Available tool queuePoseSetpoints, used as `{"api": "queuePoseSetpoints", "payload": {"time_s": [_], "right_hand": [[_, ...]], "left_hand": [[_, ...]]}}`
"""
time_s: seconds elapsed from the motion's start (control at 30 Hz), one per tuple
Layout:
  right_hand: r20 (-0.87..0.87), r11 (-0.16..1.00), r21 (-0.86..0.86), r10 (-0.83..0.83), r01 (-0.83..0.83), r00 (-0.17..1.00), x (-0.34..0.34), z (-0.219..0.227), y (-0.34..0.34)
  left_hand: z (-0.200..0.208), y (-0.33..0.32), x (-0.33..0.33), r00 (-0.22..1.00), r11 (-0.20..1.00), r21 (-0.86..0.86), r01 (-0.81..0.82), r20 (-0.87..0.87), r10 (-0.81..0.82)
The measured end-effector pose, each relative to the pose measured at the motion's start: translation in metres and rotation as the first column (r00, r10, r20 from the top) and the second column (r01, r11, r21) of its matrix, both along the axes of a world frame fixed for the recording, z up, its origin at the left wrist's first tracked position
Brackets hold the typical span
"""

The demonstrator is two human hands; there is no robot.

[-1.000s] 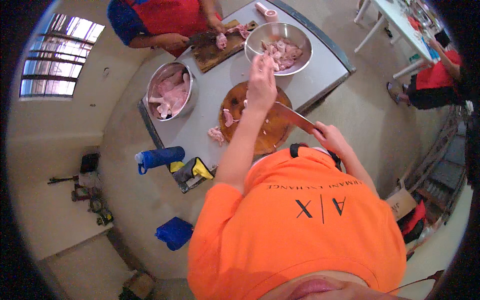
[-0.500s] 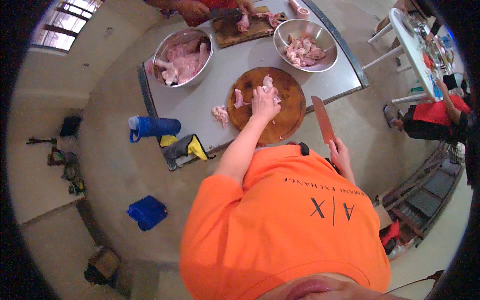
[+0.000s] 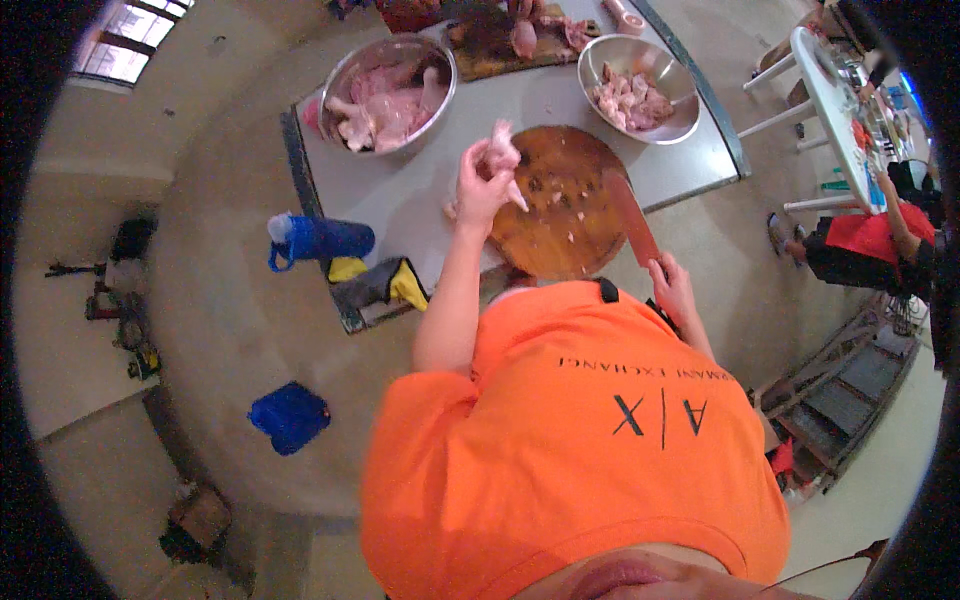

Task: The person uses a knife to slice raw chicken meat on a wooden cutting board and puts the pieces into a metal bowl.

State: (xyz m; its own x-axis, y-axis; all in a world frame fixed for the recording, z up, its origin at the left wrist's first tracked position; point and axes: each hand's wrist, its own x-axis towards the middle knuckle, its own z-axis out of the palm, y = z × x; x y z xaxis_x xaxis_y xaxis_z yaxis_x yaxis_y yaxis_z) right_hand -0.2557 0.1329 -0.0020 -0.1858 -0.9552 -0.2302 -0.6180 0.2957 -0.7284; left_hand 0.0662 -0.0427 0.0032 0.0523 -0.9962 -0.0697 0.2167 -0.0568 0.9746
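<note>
My left hand (image 3: 482,190) is closed around raw chicken pieces (image 3: 503,153), held above the left edge of a round wooden chopping board (image 3: 560,235). A pointed end of the meat hangs below my fingers. Small scraps lie scattered over the board's wet surface. In my right hand (image 3: 673,287) is the handle of a broad cleaver (image 3: 634,219), its blade over the right edge of the board. Behind my left wrist a bit of chicken (image 3: 450,211) shows on the table, mostly hidden.
Steel bowls of raw chicken stand at the far left (image 3: 449,92) and far right (image 3: 688,118). Between them a co-worker handles meat on a rectangular board (image 3: 480,62). A blue bottle (image 3: 330,238) and grey-yellow cloth (image 3: 375,283) occupy the near-left corner. Another person works at a white table (image 3: 826,110).
My left hand has lifted the chicken pieces off the board and moved left with them. The cleaver has shifted from beside the board to over its right edge.
</note>
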Motion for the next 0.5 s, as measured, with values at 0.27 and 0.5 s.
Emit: {"api": "queuePoseSetpoints", "payload": {"time_s": [0.27,0.5], "right_hand": [[-0.005,0.999,-0.040,0.026,-0.026,1.000,0.022,0.018,-0.014],[-0.051,0.998,-0.058,0.008,-0.011,0.999,0.021,0.006,-0.006]], "left_hand": [[0.014,0.018,0.033,0.693,0.907,0.109,0.407,-0.684,-0.229],[0.046,0.034,0.012,0.737,0.833,0.229,0.504,-0.617,-0.276]]}}
